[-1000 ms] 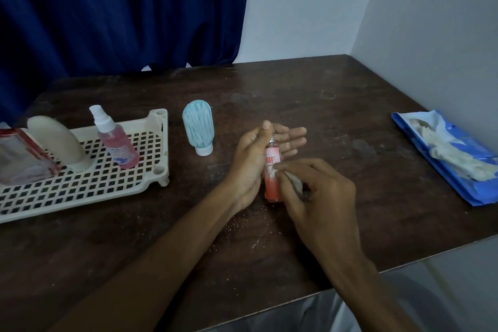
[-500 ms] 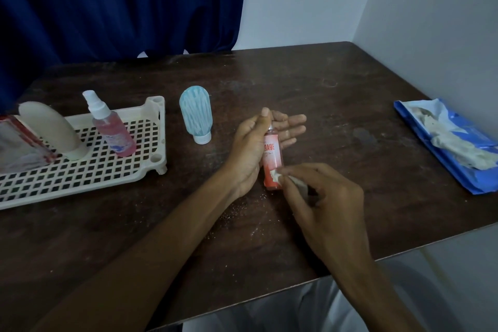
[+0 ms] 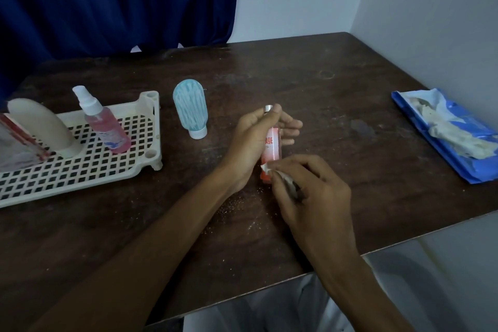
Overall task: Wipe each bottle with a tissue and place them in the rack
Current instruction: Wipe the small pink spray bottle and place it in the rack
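My left hand point(image 3: 249, 143) holds a small orange-pink bottle point(image 3: 272, 149) upright at the table's middle, thumb at its silver cap. My right hand point(image 3: 310, 191) pinches a crumpled white tissue point(image 3: 269, 168) against the bottle's lower part. A cream slotted rack point(image 3: 94, 167) lies at the left. In it stand a pink spray bottle point(image 3: 103, 124) and a cream bottle point(image 3: 40, 127) resting on its cap. A pale blue bottle point(image 3: 190, 109) stands on its white cap on the table, just right of the rack.
A blue tissue pack point(image 3: 442, 137) lies open at the right edge near the white wall. A red and clear packet point(image 3: 16, 143) sits on the rack's left end. The dark wooden table point(image 3: 310, 75) has white specks near my hands. A blue curtain hangs behind.
My right hand slid the tissue down from the bottle's middle to its lower part. The left hand kept its hold. The camera view shifted slightly.
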The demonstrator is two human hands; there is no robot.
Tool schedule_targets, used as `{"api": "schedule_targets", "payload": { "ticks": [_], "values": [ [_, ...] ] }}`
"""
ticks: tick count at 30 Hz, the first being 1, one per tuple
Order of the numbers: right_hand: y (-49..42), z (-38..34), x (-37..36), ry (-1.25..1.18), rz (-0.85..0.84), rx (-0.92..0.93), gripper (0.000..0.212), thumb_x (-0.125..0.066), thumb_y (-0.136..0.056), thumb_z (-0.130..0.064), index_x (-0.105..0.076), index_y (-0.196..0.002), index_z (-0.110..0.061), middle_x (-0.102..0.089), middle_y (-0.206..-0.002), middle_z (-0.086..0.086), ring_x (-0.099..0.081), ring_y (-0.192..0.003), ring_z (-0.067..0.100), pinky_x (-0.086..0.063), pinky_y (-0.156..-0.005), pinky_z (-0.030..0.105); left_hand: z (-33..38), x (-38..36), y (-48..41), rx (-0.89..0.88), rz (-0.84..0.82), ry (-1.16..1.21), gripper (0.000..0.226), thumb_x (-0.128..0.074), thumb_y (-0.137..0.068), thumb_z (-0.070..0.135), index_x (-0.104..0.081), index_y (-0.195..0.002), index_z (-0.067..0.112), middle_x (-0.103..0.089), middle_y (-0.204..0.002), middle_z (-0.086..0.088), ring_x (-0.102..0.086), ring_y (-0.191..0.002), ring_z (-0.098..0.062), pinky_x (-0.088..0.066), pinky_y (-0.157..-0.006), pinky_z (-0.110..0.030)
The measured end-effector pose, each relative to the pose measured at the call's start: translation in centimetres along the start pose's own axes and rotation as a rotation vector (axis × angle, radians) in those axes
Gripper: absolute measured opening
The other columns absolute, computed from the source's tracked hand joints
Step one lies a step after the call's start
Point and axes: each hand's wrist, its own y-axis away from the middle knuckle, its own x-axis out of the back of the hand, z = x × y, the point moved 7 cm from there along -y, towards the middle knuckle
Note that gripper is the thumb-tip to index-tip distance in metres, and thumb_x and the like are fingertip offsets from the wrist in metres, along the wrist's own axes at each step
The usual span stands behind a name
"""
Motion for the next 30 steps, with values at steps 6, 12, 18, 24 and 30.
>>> {"api": "schedule_targets", "payload": {
  "ticks": [6,12,18,24,30],
  "values": [
    [0.3,-0.2,-0.1,0.029,-0.006,0.022,0.014,-0.075,-0.084,-0.007,-0.077,-0.098,-0.011,-0.067,-0.099,0.0,-0.064,-0.087,0.014,-0.053,-0.073,0.028,0.2,0.6,0.1,0.05,0.044,-0.017,0.03,-0.05,-0.103,0.023,-0.066,-0.115,0.0,-0.076,-0.102,-0.016,-0.074,-0.091,-0.023,-0.06,-0.081,-0.029],
    [0.3,0.9,0.5,-0.057,-0.068,-0.097,0.017,-0.078,-0.085,-0.011,-0.078,-0.101,-0.019,-0.072,-0.096,-0.008,-0.065,-0.085,-0.002,-0.047,-0.077,0.007,0.0,0.3,-0.1,0.105,0.024,0.242,0.028,-0.041,-0.106,0.016,-0.06,-0.109,-0.004,-0.072,-0.11,-0.023,-0.072,-0.102,-0.029,-0.059,-0.088,-0.033],
    [-1.3,0.6,0.1,-0.041,-0.005,-0.084,0.013,-0.076,-0.085,-0.007,-0.078,-0.097,-0.014,-0.072,-0.092,-0.002,-0.064,-0.081,0.002,-0.045,-0.075,0.005,-0.3,0.5,0.0,0.055,0.069,0.332,0.029,-0.038,-0.107,0.017,-0.06,-0.107,-0.002,-0.073,-0.108,-0.021,-0.072,-0.101,-0.029,-0.058,-0.091,-0.034],
    [-0.5,1.1,0.7,-0.011,-0.002,-0.067,0.018,-0.077,-0.084,-0.007,-0.079,-0.1,-0.015,-0.073,-0.095,-0.003,-0.067,-0.085,0.006,-0.051,-0.078,0.016,-0.2,0.5,-0.2,0.065,0.065,0.346,0.03,-0.035,-0.108,0.016,-0.059,-0.105,-0.001,-0.073,-0.107,-0.02,-0.072,-0.1,-0.029,-0.058,-0.091,-0.035],
    [-1.0,0.5,0.1,0.061,0.017,-0.038,0.016,-0.076,-0.083,-0.004,-0.078,-0.097,-0.013,-0.074,-0.095,-0.001,-0.066,-0.085,0.011,-0.046,-0.079,0.012,-0.3,0.4,0.0,0.063,0.066,0.377,0.03,-0.034,-0.108,0.016,-0.058,-0.104,-0.001,-0.072,-0.108,-0.021,-0.072,-0.1,-0.029,-0.058,-0.089,-0.033]
  ]
}}
